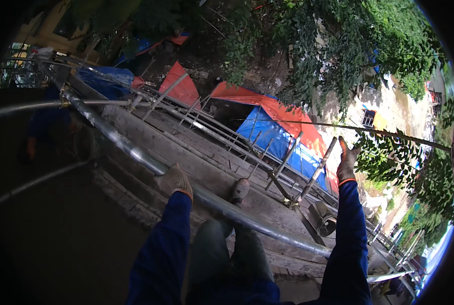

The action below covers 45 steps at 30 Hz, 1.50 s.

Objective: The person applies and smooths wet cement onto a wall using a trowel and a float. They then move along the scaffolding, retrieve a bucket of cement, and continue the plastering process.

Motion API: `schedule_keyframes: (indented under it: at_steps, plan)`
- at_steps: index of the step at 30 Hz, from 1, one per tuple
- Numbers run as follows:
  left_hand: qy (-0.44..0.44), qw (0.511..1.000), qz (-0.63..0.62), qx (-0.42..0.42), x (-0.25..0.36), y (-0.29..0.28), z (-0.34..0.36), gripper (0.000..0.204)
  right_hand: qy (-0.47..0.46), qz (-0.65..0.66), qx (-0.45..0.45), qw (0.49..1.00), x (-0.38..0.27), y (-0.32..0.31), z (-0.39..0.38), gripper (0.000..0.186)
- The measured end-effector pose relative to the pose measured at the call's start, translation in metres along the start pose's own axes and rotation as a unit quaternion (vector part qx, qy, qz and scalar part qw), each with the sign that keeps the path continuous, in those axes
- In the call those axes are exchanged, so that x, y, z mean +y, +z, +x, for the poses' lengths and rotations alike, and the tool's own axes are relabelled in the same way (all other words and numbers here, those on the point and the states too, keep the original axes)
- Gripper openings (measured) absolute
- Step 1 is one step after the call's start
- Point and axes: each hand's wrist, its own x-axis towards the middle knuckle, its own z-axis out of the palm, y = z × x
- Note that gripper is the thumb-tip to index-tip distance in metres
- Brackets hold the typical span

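My left hand (175, 180), in a pale knitted work glove with an orange cuff edge, is closed over a thick silvery metal pipe (227, 212). The pipe crosses in front of me from upper left to lower right. My right hand (347, 163), gloved alike, is stretched out beyond the pipe with its fingers apart. Beside it stands the upper end of a slanting scaffold tube (317, 172); I cannot make out any contact between them. My shoe (240, 190) rests on the concrete ledge (206, 178) past the pipe.
A bucket (322, 218) lies tipped beside the scaffold rails (222, 132). Orange (288, 119) and blue tarps (267, 134) hang below. A dark cable (389, 133) runs across near my right hand. At left, a person (46, 119) stands in shadow beside a thinner pipe (28, 105). Leafy branches (328, 66) fill the upper right.
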Motion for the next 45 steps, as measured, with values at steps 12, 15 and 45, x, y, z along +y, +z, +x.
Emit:
schedule_keyframes:
  at_steps: [12, 15, 45]
  plan:
    - [-0.015, 0.997, 0.074, 0.007, 0.019, 0.007, -0.017, 0.051, 0.109, 0.296, -0.029, 0.949, 0.102, 0.036, -0.031, 0.029]
    - [0.043, 0.985, 0.169, -0.007, 0.008, 0.007, -0.004, 0.05, 0.134, 0.262, -0.12, 0.948, 0.103, 0.043, -0.07, 0.039]
    - [-0.104, 0.994, -0.02, 0.005, 0.042, -0.023, -0.039, 0.05, 0.169, 0.3, -0.144, 0.928, 0.059, 0.068, -0.052, 0.039]
